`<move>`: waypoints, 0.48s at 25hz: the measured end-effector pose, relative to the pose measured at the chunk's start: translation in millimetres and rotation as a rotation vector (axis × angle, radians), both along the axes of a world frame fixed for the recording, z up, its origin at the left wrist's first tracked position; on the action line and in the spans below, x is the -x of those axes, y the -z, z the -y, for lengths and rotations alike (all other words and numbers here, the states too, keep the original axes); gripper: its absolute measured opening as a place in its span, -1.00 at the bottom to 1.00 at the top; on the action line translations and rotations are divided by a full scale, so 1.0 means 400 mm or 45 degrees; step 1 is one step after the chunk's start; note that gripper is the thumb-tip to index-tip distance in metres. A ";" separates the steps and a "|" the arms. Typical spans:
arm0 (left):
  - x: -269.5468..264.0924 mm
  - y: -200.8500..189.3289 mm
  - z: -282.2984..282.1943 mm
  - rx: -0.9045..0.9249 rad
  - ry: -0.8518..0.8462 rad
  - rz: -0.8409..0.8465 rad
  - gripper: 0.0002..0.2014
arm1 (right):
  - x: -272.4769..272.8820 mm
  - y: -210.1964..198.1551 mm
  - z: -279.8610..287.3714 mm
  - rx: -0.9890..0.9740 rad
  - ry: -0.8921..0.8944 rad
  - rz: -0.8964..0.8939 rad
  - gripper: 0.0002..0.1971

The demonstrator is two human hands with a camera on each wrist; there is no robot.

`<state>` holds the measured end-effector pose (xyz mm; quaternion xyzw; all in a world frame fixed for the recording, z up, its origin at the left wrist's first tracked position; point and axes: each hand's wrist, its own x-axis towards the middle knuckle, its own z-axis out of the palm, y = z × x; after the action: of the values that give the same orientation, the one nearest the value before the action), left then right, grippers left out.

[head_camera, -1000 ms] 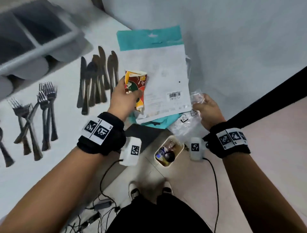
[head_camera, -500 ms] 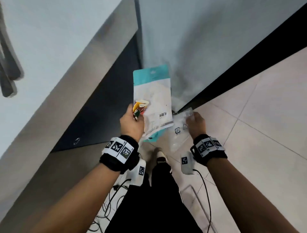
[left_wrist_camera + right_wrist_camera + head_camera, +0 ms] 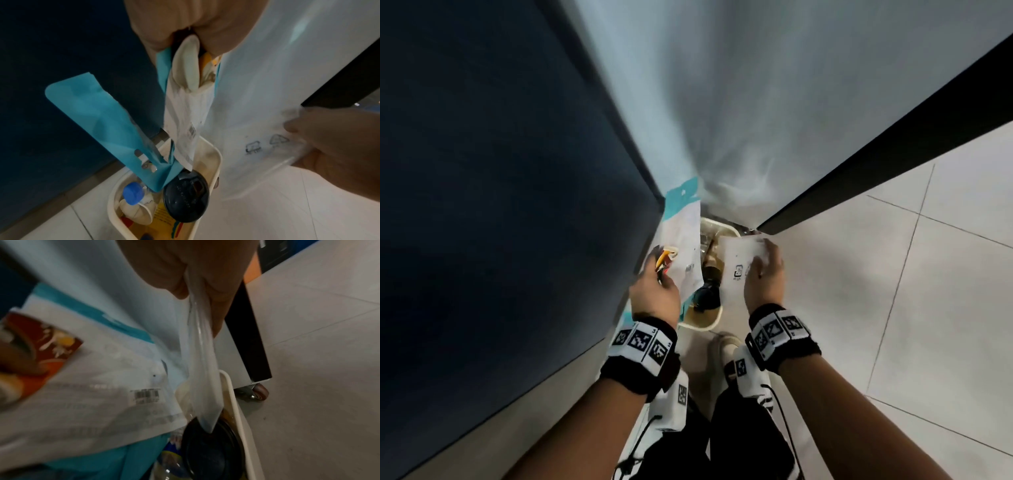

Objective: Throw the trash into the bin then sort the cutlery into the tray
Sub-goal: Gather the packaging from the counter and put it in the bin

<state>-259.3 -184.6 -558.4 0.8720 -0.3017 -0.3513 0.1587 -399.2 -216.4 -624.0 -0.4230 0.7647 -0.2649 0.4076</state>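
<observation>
a: what did the shot catch nearest the lens?

b: the left hand (image 3: 654, 294) pinched a white-and-teal packet (image 3: 185, 116) together with a crumpled red and orange paper cup (image 3: 39, 344), fingers curled tight round both. the right hand (image 3: 763, 277) gripped a clear plastic bag (image 3: 202, 386) by its top edge, thumb and fingers closed on it.

a: and the bin?

b: the cream bin (image 3: 217, 160) stood on the floor directly below, already holding a black lid (image 3: 186, 197) and a blue-capped bottle (image 3: 132, 194). the tips of both wrappers hung inside its rim.

a: how best to finish the drop?

b: probably by letting go once the packet's lower end was well inside, since its bent teal flap (image 3: 98, 120) stuck out sideways and could catch the rim.

a: any writing?

b: a barcode sticker (image 3: 147, 394) on the packet, and two small printed symbols (image 3: 265, 143) on the bag; no words could be read. no cutlery or tray was in view.
</observation>
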 end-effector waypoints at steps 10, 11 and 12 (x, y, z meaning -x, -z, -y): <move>0.062 0.281 0.062 -0.311 0.407 -0.141 -0.55 | -0.071 0.261 0.010 -0.168 -0.377 0.114 -0.41; 0.057 0.300 0.066 -0.321 0.321 -0.206 -0.56 | -0.078 0.274 0.009 -0.186 -0.384 0.140 -0.35; 0.051 0.319 0.071 -0.326 0.251 -0.258 -0.57 | -0.084 0.292 0.011 -0.208 -0.361 0.169 -0.36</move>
<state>-279.8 -212.9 -686.1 0.8114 -0.3210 -0.4868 0.0408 -365.5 -220.9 -740.7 -0.4737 0.6878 -0.1691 0.5234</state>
